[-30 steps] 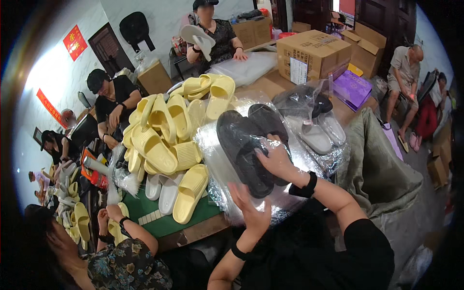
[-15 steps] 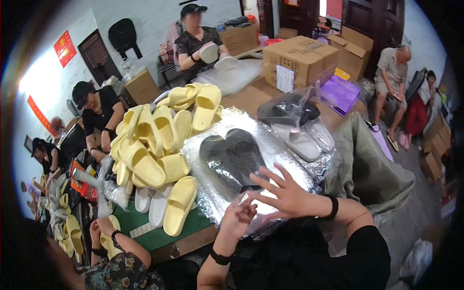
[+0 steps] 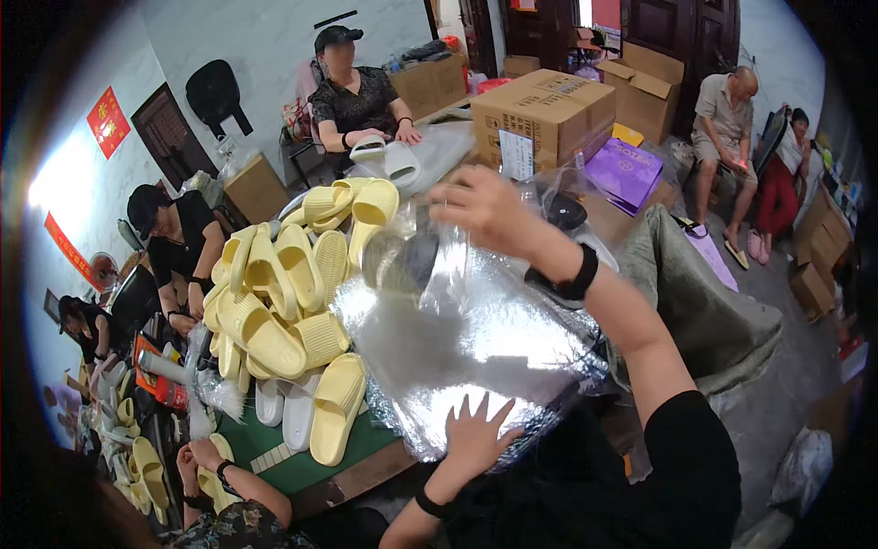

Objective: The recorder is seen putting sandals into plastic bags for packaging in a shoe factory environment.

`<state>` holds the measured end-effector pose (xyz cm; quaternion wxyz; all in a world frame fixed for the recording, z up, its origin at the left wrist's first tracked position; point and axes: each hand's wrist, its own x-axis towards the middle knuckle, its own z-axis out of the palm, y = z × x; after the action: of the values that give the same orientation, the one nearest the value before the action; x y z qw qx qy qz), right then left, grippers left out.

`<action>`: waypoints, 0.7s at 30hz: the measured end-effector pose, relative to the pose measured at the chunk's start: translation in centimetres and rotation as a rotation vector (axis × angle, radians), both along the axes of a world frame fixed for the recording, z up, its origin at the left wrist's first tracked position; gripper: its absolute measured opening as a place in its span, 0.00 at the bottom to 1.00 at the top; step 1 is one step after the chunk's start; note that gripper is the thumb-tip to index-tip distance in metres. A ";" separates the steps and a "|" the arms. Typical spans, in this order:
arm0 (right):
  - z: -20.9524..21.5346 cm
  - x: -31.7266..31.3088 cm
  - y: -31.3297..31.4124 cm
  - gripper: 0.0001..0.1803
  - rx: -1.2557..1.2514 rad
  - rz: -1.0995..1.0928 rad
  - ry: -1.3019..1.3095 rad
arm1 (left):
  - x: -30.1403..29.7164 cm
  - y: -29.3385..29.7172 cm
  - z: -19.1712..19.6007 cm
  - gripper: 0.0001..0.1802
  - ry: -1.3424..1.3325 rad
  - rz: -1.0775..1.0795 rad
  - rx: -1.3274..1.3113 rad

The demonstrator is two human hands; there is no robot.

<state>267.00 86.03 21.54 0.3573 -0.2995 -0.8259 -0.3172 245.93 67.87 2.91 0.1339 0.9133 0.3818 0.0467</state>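
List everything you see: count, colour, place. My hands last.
Table: one, partly green, centre
Piled slippers: many, yellow, table's left
Pale slippers: at least two, whitish, near edge of that pile
Plastic stack: one, clear and shiny, mid-table
Bagged slippers: blurred, uncountable, dark, over the stack's far end
Cartons: several, brown, on and beyond the table
Flat bag: one, purple, table's far right
Sack: one, grey-green, right of the plastic stack
Wall hangings: two, red, left wall
Other people: at least six, mixed clothing, around the room
Left hand: one, spread on the stack
Right hand: one, raised over the stack, grip blurred
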 end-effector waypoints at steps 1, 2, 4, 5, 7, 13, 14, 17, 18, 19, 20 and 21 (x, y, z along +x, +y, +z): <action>0.6 0.8 0.9 0.11 0.074 -0.029 -0.009 | -0.3 -0.1 -1.2 0.27 0.049 0.018 0.110; 1.1 0.8 1.9 0.12 0.143 -0.039 -0.015 | -1.0 0.1 -2.5 0.25 0.102 0.056 0.214; 1.4 3.2 3.7 0.10 0.123 -0.068 -0.052 | -1.3 0.4 -3.1 0.24 0.084 0.111 0.261; 0.9 4.3 4.8 0.10 0.098 -0.094 -0.089 | -1.5 0.7 -3.0 0.24 0.091 0.131 0.238; -0.8 6.3 5.3 0.09 -0.028 -0.169 -0.091 | -2.1 1.2 -2.3 0.24 0.083 0.194 0.185; -9.6 2.1 -2.1 0.11 -0.277 -0.359 0.061 | -2.3 3.9 -0.8 0.23 -0.001 0.243 0.127; -11.9 0.1 -4.1 0.10 -0.412 -0.287 -0.005 | -3.0 4.5 -0.7 0.25 -0.079 0.315 0.209; -15.3 -4.6 -9.7 0.13 -0.957 -0.055 0.086 | -6.8 8.0 0.2 0.34 -0.173 0.664 0.379; -15.7 -5.5 -10.7 0.14 -1.030 -0.010 0.066 | -8.6 9.3 0.7 0.38 -0.229 0.805 0.385; -18.0 -5.1 -10.8 0.14 -1.091 -0.012 0.000 | -10.5 10.8 1.6 0.42 -0.414 0.907 0.440; -20.0 -4.8 -10.6 0.15 -1.151 -0.015 -0.067 | -12.5 12.3 2.5 0.46 -0.603 1.003 0.492; -18.4 -5.9 -11.8 0.18 -1.120 0.005 -0.025 | -14.9 13.9 2.7 0.48 -0.652 1.153 0.538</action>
<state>261.13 74.27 3.11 0.1347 -0.4376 -0.8731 0.1674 230.99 81.75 5.59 -0.0345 0.5068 0.7197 0.4733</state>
